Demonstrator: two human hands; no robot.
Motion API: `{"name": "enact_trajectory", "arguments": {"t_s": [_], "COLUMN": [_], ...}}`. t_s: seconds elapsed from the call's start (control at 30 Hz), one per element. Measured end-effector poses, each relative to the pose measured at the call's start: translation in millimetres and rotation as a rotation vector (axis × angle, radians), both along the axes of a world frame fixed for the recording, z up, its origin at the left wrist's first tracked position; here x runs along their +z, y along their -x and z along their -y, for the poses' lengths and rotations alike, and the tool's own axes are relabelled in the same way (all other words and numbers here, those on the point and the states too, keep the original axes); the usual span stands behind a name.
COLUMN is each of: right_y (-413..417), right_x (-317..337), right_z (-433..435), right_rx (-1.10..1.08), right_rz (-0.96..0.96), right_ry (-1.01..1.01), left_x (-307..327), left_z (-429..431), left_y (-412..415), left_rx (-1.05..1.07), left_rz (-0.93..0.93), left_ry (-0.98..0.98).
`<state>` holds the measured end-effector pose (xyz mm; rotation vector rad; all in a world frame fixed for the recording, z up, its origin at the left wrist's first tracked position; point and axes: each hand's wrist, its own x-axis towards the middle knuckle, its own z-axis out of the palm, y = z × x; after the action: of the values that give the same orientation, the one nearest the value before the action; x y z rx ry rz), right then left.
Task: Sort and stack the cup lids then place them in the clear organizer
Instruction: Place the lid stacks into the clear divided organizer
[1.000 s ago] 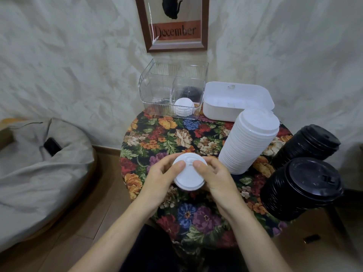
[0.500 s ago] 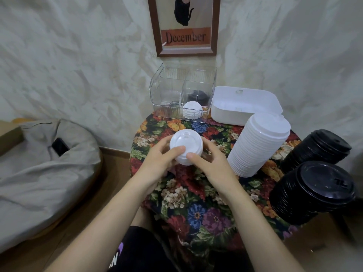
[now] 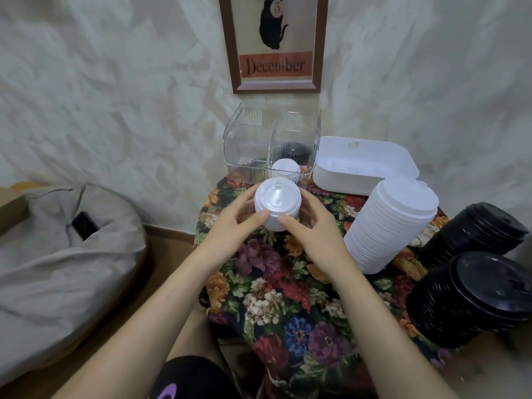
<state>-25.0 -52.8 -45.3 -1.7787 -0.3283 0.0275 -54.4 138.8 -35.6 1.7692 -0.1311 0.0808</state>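
Note:
Both hands hold a short stack of small white lids (image 3: 277, 203) above the flowered table, just in front of the clear organizer (image 3: 247, 145). My left hand (image 3: 233, 226) grips its left side and my right hand (image 3: 312, 228) grips its right side, thumbs on the near rim. Inside the organizer a small white lid stack (image 3: 286, 168) sits in the front right compartment, with black lids (image 3: 295, 149) behind it. A tall leaning stack of large white lids (image 3: 391, 223) and two stacks of black lids (image 3: 475, 231) (image 3: 472, 295) stand at the right.
A white lidded box (image 3: 362, 168) lies right of the organizer against the wall. The round table carries a floral cloth (image 3: 288, 298). A grey beanbag (image 3: 63, 249) with a dark phone on it lies on the floor at the left. A framed calendar (image 3: 275, 44) hangs above.
Both hands lifted the small white lid stack off the table and carried it away from me, toward the organizer.

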Motion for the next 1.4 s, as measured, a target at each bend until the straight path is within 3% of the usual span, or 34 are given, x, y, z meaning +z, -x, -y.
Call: {"name": "enact_trajectory", "arguments": {"t_s": [0.57, 0.83, 1.17, 1.4], "right_y": [-65.3, -103.0, -123.7, -155.9], "right_x": [15.8, 67.9, 135.5, 168.4], "right_z": [-19.0, -33.6, -49.3, -40.3], "right_rx": [-0.086, -0.175, -0.287, -0.281], "right_rz": [0.068, -0.133, -0.391, -0.425], "right_ry": [0.098, 0.027, 0.059, 0.170], "left_x": [6.8, 48.4, 101.3, 112.9], "left_z": [-8.8, -11.1, -7.2, -5.3], "left_y": [-88.9, -125.6, -140.7, -173.7], "left_rx": [-0.033, -0.018, -0.055, -0.104], "left_rz": [0.023, -0.061, -0.199, -0.206], "left_ry": [0.102, 0.131, 0.033, -0.092]}}
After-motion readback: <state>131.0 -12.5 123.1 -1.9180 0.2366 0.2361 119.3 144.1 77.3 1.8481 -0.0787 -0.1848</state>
